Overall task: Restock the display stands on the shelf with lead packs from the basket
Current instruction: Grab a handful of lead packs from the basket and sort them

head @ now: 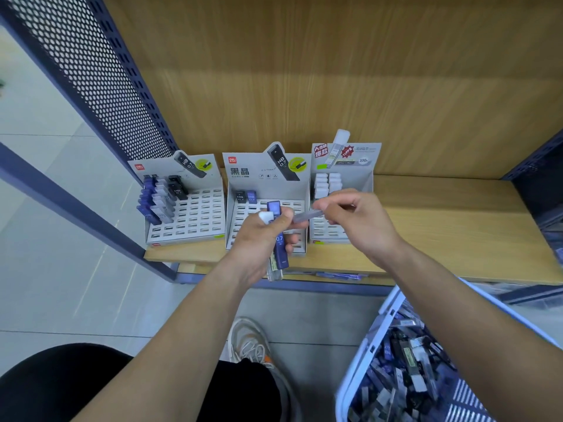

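Dozens of lead packs (408, 370) lie in the basket (382, 315), below and right of your fingers. Your left hand (259, 236) grips a small bunch, a blue pack (278, 239) foremost. Your right hand (356, 220) pinches a grey pack (307, 215) just beside the left thumb. Draw it free without loosening the bunch, then seat it upright in a slot of the middle stand (268, 181), just beyond your fingertips.
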